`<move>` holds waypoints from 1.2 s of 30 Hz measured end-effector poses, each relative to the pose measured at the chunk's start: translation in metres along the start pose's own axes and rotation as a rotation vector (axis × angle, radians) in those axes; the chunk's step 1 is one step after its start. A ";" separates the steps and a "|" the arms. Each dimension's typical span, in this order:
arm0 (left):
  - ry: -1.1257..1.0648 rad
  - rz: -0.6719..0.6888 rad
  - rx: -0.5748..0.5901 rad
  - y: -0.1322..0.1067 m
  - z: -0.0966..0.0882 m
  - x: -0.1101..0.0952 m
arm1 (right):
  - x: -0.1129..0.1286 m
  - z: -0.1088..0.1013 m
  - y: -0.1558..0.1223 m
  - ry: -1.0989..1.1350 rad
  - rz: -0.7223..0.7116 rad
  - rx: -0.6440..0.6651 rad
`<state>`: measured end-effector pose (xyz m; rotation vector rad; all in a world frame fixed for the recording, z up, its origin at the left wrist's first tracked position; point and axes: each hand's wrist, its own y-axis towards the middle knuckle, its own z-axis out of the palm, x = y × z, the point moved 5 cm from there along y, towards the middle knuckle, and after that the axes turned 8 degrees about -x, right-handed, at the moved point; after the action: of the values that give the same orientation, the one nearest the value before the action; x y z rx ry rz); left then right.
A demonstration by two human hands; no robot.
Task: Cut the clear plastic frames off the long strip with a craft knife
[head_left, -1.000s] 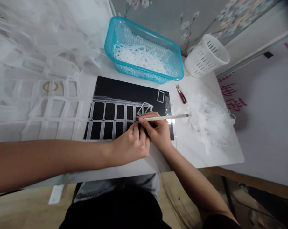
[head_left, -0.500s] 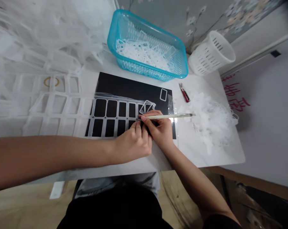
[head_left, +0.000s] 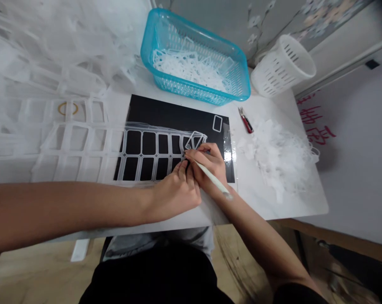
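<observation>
The right hand (head_left: 209, 166) has its fingers (head_left: 199, 157) pinched narrow round a thin white stick (head_left: 213, 180), a pen-like tool whose tip sits at the near right end of the white plastic grid (head_left: 146, 154) while its tail slants back toward 5 o'clock over the wrist. The left hand (head_left: 174, 194) lies just beside it at 8 o'clock, fingertips (head_left: 182, 167) pressed flat on the grid and touching the right hand; it grips nothing, only pins the sheet down.

The grid lies across the black mat (head_left: 174, 116) at the middle of the tabletop (head_left: 292, 202), its long tail running off toward 9 o'clock. At 12 o'clock from the tool tip a couple of small frames (head_left: 195, 139) stand lifted and tilted, partly free of the sheet.

To do this well, I judge the pinning fingertips should sit close to the tip so the thin ribs do not buckle or lift, and the stick should be worked along the join with short, light strokes rather than a hard push, which could tear a frame. Keeping the work over the dark mat makes the pale ribs easy to see.

One loose frame (head_left: 217, 123) rests on the mat at 1 o'clock; red snips (head_left: 245, 120) and a heap of white scraps (head_left: 279, 156) lie toward 2 and 3 o'clock; a blue basket (head_left: 241, 86) of frames stands at 12 o'clock.
</observation>
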<state>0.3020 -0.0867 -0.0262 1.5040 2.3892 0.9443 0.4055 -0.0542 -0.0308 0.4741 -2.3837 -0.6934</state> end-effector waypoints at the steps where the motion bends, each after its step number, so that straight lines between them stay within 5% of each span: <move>1: -0.006 0.000 0.002 0.000 0.000 0.000 | -0.001 0.000 0.001 -0.010 -0.018 -0.022; 6: 0.002 -0.038 -0.026 0.000 0.002 0.001 | -0.006 0.000 0.004 -0.001 -0.001 -0.094; 12: -0.013 -0.015 -0.060 0.003 0.001 0.003 | -0.012 0.000 0.007 0.116 0.165 -0.018; 22: -0.029 0.005 0.249 0.007 -0.021 0.030 | -0.022 -0.002 0.007 0.372 0.432 -0.006; 29: 0.013 0.149 -0.021 -0.006 -0.014 0.041 | -0.021 -0.008 0.006 0.343 0.490 -0.074; 36: -0.060 0.175 -0.026 -0.009 -0.011 0.046 | -0.019 -0.004 0.007 0.280 0.502 -0.047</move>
<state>0.2685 -0.0549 -0.0139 1.7288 2.2246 0.9455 0.4206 -0.0409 -0.0327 -0.0538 -2.0920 -0.4190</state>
